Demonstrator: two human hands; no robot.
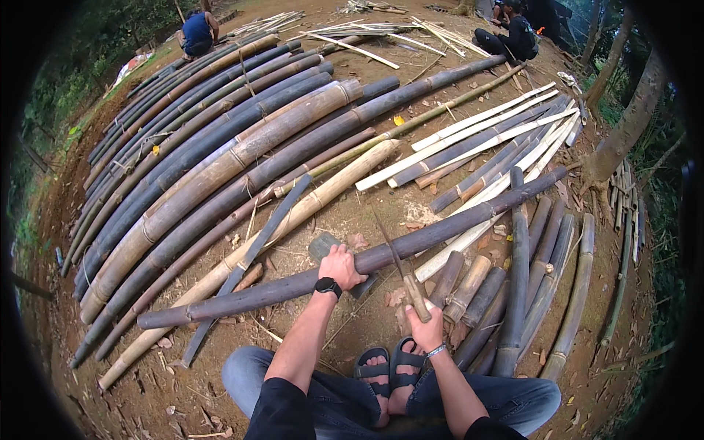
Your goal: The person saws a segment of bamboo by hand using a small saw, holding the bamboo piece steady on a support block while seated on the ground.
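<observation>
Bamboo pole [286, 287], dark and long, slants before the person. Left grip [340, 267] lies over it, fingertips hidden, so how far it closes cannot be told. Right grip [425, 328] curls round a wooden-handled blade [413, 288] crossing the pole, its edge too fine to make out.

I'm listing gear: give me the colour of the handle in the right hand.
The handle is light brown, best seen in the head view.

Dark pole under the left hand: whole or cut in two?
Whole: the dark pole runs without a visible gap beneath the left hand and the narrow blade. Whether there's a shallow notch, I cannot tell.
</observation>
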